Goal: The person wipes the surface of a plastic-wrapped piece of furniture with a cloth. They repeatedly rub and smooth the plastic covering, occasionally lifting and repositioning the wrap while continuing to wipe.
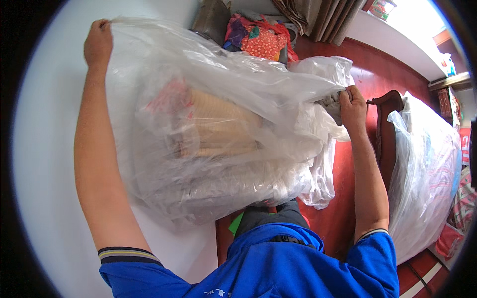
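Note:
A large clear plastic sheet (231, 93) spreads in front of me, wrinkled and draped. My left hand (98, 43), arm stretched far out against the white wall, pinches one corner of it. At the right, my right hand (353, 108) grips another part of its edge, close to a bunched grey cloth (329, 104); whether that hand also holds the cloth I cannot tell. Through the film shows a tan ribbed object (223, 123) with a red patch (171, 95) at its left end. The film blurs what these are.
Beyond the sheet lies a pile of colourful fabric (264, 41) below brown curtains (331, 18). To the right stands a dark carved wooden bed end (387, 126), beside a bed under plastic film (425, 178). A white wall (48, 149) borders the left; the floor (343, 167) is reddish wood.

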A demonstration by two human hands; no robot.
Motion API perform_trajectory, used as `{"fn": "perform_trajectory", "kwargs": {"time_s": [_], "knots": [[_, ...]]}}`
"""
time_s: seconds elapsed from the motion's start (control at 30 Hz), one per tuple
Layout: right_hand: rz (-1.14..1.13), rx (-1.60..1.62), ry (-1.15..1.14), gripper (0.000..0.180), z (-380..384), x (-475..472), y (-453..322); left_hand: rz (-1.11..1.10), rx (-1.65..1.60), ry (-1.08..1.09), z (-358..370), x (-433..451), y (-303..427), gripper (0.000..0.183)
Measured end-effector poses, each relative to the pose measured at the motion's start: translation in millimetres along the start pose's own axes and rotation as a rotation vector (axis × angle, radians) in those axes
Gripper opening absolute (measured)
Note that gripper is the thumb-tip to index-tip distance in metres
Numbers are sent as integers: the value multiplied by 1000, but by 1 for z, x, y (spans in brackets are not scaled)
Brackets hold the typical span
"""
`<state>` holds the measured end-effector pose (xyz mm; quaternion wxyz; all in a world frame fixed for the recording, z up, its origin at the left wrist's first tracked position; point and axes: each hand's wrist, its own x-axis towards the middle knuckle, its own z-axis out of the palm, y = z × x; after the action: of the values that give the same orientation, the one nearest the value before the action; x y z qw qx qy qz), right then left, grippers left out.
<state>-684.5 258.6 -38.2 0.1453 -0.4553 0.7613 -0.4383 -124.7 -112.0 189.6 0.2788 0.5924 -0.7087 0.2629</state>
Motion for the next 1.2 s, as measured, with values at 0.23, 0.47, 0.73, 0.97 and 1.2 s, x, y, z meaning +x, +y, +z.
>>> {"fn": "perform_trajectory", "kwargs": {"time_s": [0.23, 0.47, 0.73, 0.97, 1.2], "knots": [[-82, -369, -1160, 30, -11, -153, -89, -120, 288, -67, -73, -7, -104, 34], [-248, -253, -1444, 29, 62, -255, -62, -137, 490, -502, -90, -71, -110, 30], [-95, -348, -1121, 30, 56, -194, -30, 80, 370, -455, -83, -115, -29, 33], [-48, -19, -397, 34, 10, -42, -31, 129, 235, -185, -113, -72, -11, 52], [64, 241, -253, 33, -19, 11, -41, 181, 344, -371, -136, -168, 26, 82]]}}
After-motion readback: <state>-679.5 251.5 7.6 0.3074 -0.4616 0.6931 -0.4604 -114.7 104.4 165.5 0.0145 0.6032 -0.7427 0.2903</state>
